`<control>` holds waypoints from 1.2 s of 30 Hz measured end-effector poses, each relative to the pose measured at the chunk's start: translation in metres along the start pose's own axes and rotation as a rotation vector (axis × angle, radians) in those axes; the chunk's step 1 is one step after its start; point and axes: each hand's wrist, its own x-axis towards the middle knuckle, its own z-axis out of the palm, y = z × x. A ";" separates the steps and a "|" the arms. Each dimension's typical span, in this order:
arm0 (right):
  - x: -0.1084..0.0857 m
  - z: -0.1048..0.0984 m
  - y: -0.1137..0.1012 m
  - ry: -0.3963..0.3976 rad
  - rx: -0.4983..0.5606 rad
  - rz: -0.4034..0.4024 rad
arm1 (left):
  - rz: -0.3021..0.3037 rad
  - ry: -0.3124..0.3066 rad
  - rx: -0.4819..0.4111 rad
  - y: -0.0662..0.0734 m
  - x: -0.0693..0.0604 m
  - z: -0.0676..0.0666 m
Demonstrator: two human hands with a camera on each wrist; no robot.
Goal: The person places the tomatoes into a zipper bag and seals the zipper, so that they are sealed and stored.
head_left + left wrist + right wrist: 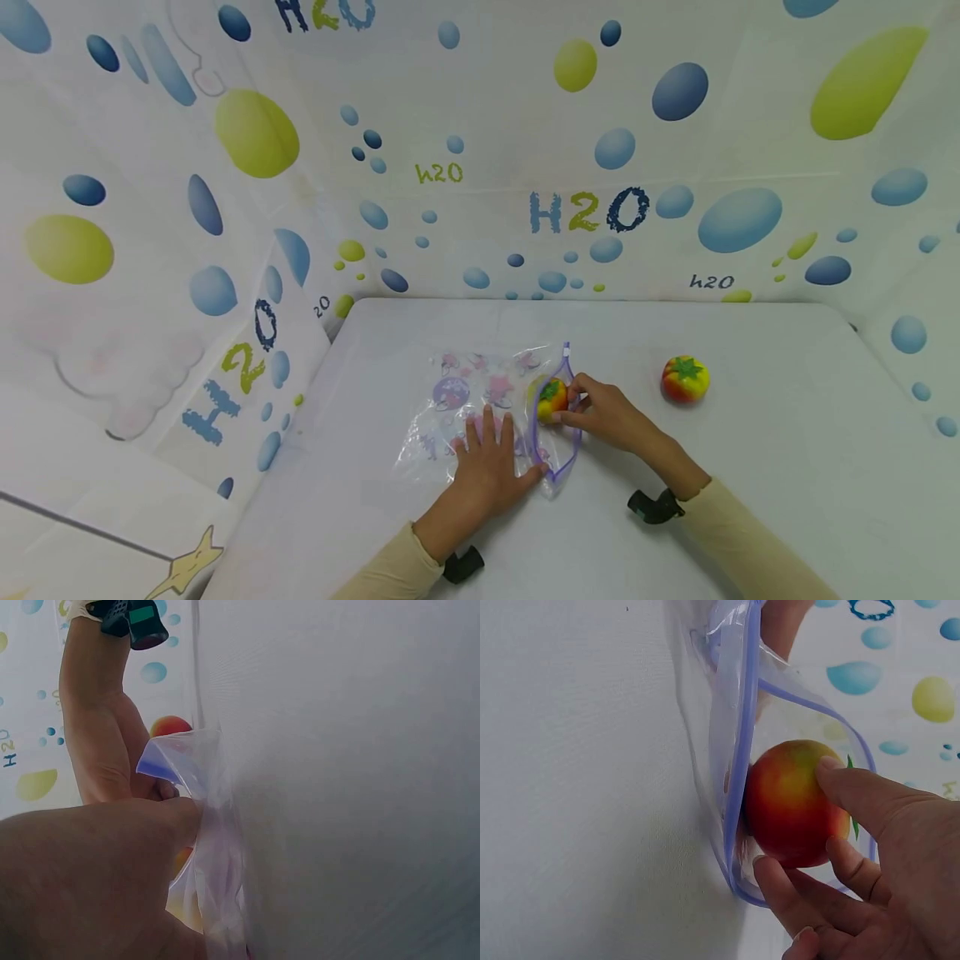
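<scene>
A clear zip bag [452, 395] printed with pink and purple pictures lies on the table, its purple-edged mouth spread toward the right. My left hand [483, 471] rests on the bag with its fingers spread, the thumb near the lower edge of the mouth. At the opening, my right hand [609, 415] holds a red-and-yellow toy persimmon [795, 802] between thumb and fingers. The right wrist view has this fruit within the mouth, framed by the purple zip strips [742, 735]. Part of the left hand is hidden behind its own wrist in the left wrist view.
A second toy persimmon [685, 380] with a green leafy top sits on the white table [787, 433], to the right of the bag. Printed curtains [487, 100] with blue and green spots rise behind and at both sides.
</scene>
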 end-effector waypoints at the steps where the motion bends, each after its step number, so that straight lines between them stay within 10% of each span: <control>1: 0.001 0.001 0.000 0.003 0.001 -0.003 | 0.001 0.001 0.000 0.000 0.000 0.000; 36: 0.006 0.014 -0.007 0.024 0.072 -0.167 | 0.030 0.038 0.008 -0.001 -0.004 0.001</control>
